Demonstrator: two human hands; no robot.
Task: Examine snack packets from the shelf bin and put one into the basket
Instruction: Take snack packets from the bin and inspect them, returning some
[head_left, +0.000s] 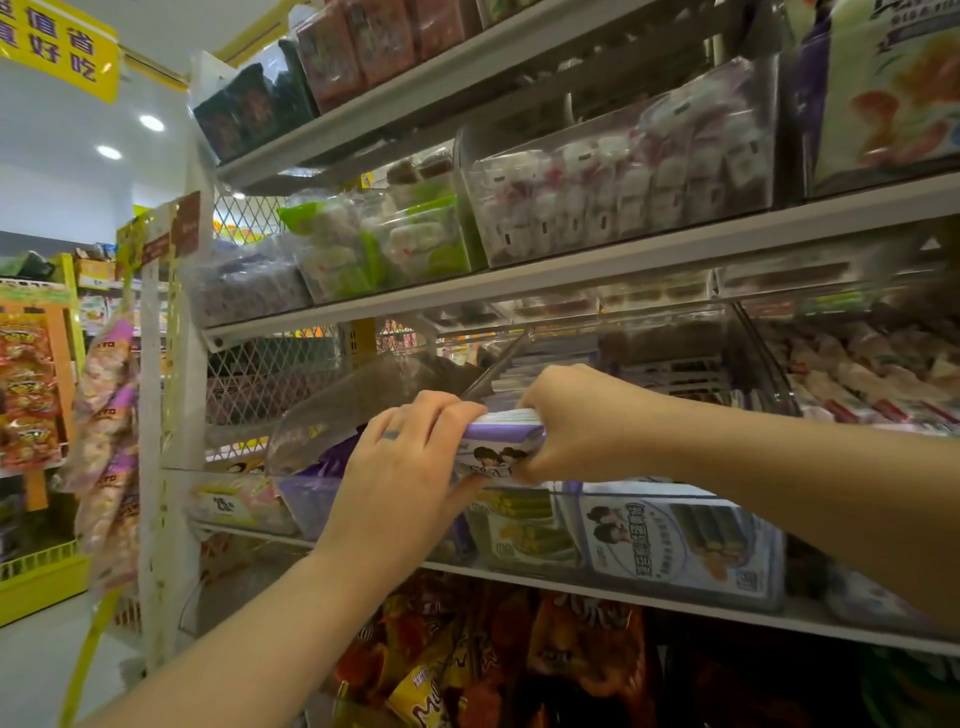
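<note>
1. Pinching a purple-and-white snack packet (493, 447) from both ends, the left hand (410, 467) and right hand (576, 421) hold it just above the clear shelf bin (675, 545).
2. Judged light, thin and crinkly, likely slippery film; edge holds with thumbs beneath suit it.
3. A raised clear lid (363, 405) stands behind the left hand's fingers.
4. Crowded store shelves (571, 270) surround; no basket is in view.

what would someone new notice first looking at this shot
Both hands meet mid-frame, the left hand and right hand pinching a purple-and-white snack packet in front of the clear shelf bin. Bright orange snack bags crowd the shelf below.
</note>
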